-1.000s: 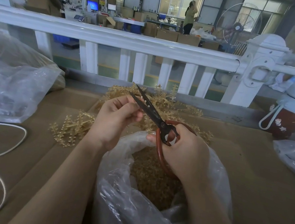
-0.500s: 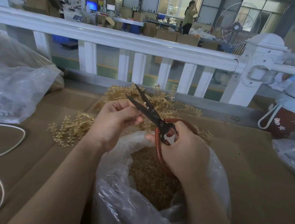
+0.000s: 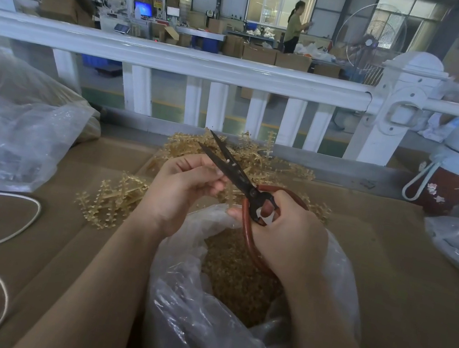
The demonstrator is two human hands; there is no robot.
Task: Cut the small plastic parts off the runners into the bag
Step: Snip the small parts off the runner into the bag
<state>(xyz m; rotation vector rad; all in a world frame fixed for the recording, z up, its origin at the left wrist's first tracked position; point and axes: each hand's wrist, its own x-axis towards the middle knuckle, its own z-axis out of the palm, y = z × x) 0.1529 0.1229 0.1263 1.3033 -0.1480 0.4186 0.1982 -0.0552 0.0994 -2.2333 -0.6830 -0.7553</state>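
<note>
Head view: the right hand [image 3: 288,232] grips the red-brown looped handles of a pair of dark-bladed scissors [image 3: 240,175], fingers curled through and around the loops; the blades are parted and point up and to the far left. The left hand [image 3: 180,187] is curled, fingertips pinched together against the lower blade; what it pinches is too small to make out. Both hands are held over the mouth of a clear plastic bag [image 3: 195,335] that stands open at the near centre and holds a mass of small tan plastic parts [image 3: 237,284]. A pile of tan plastic runners with side branches [image 3: 269,162] lies on the brown cardboard work surface [image 3: 384,291] just beyond the hands, and a second cluster of the same runners [image 3: 110,199] lies to the left of the left wrist. A crumpled clear plastic bag [image 3: 15,122] sits at the far left, with a white cord [image 3: 16,226] looping near it. A dark red bottle with a white lid and strap [image 3: 455,175] stands at the far right beside a white railing [image 3: 181,56].
</note>
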